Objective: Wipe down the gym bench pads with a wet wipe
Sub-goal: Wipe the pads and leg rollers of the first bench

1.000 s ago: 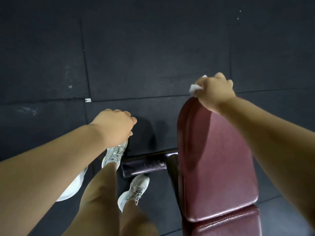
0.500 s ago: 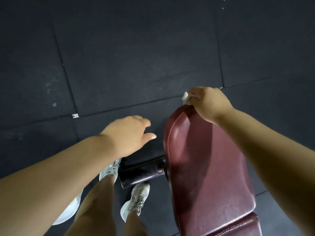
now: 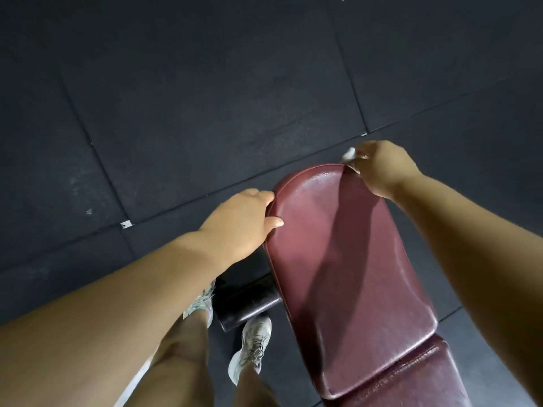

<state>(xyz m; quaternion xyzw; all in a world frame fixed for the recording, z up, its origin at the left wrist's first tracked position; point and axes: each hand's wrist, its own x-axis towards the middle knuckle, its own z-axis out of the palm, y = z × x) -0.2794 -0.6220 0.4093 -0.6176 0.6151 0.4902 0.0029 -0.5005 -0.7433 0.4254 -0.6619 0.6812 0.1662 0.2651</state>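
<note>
The dark red bench back pad (image 3: 346, 259) runs from lower right up to a rounded far end in the middle of the view. My right hand (image 3: 380, 168) grips a crumpled white wet wipe (image 3: 349, 154) against the pad's far right edge. My left hand (image 3: 239, 223) holds the pad's left edge near the top, thumb on the pad's face and fingers curled behind the rim. A second red pad (image 3: 411, 377), the seat, adjoins at the bottom right. The far end of the pad shows a wet sheen.
A black cylindrical roller or frame bar (image 3: 246, 304) sticks out left from under the pad. My two feet in light sneakers (image 3: 252, 345) stand beside it. Dark rubber floor tiles (image 3: 205, 98) surround the bench.
My left hand moved right and took hold of the pad's left edge. My right hand with the wipe slid along the pad's far end toward its right side.
</note>
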